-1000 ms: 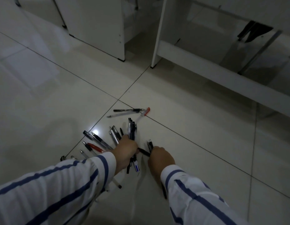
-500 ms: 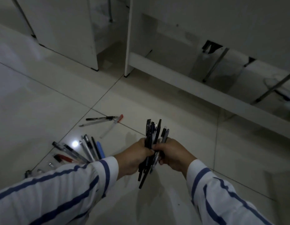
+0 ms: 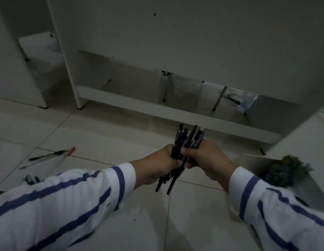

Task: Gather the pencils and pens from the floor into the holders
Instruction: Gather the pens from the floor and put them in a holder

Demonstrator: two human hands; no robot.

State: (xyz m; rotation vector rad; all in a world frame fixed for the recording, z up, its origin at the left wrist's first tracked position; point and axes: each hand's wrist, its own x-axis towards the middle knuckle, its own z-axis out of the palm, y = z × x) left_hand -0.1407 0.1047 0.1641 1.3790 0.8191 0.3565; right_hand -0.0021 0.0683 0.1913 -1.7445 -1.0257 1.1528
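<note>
— Where's the bundle of pens (image 3: 187, 140)?

— Up off the floor (image 3: 103, 134), in the middle of the view, nearly upright with a slight lean to the right. Both hands have it. The left grip (image 3: 160, 164) is wrapped round the bundle's left side, fingers curled onto the shafts. The right grip (image 3: 207, 158) is clamped on from the right, thumb laid across the near face. The two grips meet around the bundle's middle.

— How much sticks out?

— The dark top ends fan out above the knuckles on the far side, toward the white cabinet (image 3: 157, 42). The lower ends poke out below the left palm on the near side, at uneven lengths.

— Anything lying on the floor?

— Yes, well to the left of the hands. A black pen (image 3: 48, 155) and a clear pen (image 3: 37, 163) lie almost side by side, and a red-tipped pen (image 3: 72, 150) lies by their right ends. Nearer, a few dark pens (image 3: 31, 178) show just beyond the left sleeve (image 3: 67, 201), partly hidden by it; I can't count them.

— And on the right?

— A dark green bushy thing (image 3: 284, 171) lies on a grey surface just beyond the right sleeve (image 3: 266, 201). It's too blurred to name.
</note>
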